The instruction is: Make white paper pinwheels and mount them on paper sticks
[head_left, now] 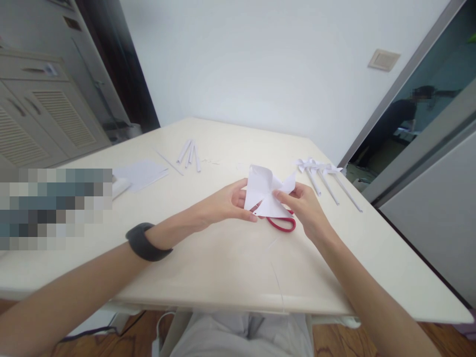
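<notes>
A square of white paper (260,186), with slits cut toward its middle and some corners folded in, is held up above the table. My right hand (303,203) pinches it, the thumb pressing near the centre and the fingers behind. My left hand (232,202) grips the paper's left side, its thumb along the lower left corner; some fingertips are hidden behind the sheet. Beneath the paper lies a pair of scissors with red handles (284,225), its blades mostly covered. A dark band circles my left wrist.
On the right lie several paper pinwheels on rolled sticks (323,171). Rolled paper tubes (189,152), a thin stick (169,162) and paper sheets (143,174) lie on the left. Paper scraps dot the table (223,258). A person (394,119) bends over beyond the doorway.
</notes>
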Available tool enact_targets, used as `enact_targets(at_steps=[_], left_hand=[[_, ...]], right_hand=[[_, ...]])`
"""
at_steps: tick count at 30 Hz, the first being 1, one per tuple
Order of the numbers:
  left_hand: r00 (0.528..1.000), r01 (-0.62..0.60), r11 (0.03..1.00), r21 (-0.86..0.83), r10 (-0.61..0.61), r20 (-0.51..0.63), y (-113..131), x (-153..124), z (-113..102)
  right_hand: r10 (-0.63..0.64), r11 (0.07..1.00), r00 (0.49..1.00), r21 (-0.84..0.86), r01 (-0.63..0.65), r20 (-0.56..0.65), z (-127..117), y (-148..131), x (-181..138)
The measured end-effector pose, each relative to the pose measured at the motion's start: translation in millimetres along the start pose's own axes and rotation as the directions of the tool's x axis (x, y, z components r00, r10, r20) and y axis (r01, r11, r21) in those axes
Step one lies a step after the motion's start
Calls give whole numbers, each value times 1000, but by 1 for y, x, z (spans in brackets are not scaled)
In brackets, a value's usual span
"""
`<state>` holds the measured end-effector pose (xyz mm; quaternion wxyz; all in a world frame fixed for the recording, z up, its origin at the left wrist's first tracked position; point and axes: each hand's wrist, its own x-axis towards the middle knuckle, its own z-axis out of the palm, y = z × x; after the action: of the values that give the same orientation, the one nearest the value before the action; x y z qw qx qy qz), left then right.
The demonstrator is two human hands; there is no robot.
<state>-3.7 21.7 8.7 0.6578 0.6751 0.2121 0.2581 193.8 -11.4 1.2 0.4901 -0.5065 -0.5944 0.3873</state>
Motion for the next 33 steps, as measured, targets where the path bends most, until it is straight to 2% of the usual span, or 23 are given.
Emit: enact_targets(at_steps=[4, 10, 18, 25, 28, 33], left_hand=[[999, -29, 1000, -3, 29, -44, -4, 1, 3], [996, 25, 999, 44, -21, -81, -7, -1, 5], [994, 5, 997, 83, 4, -111, 1, -5, 16], [953, 9, 994, 106, 23, -301, 0, -6, 25], [942, 36, 990, 137, 12, -336, 3, -8, 27], [924, 11, 991, 132, 40, -379, -1, -8, 26]], right_hand=[[17, 1000, 1000, 26, -17, 12, 5, -3, -4], [40, 998, 998, 47, -42, 44, 15, -2, -10], [-34, 998, 996, 57, 29, 87, 21, 4, -12], [-39, 999, 999, -23, 40, 11, 26, 7, -13], [-66, 996, 998, -51, 66, 11, 28, 8, -13], [-118, 991, 993, -54, 119, 11, 29, 6, -13]])
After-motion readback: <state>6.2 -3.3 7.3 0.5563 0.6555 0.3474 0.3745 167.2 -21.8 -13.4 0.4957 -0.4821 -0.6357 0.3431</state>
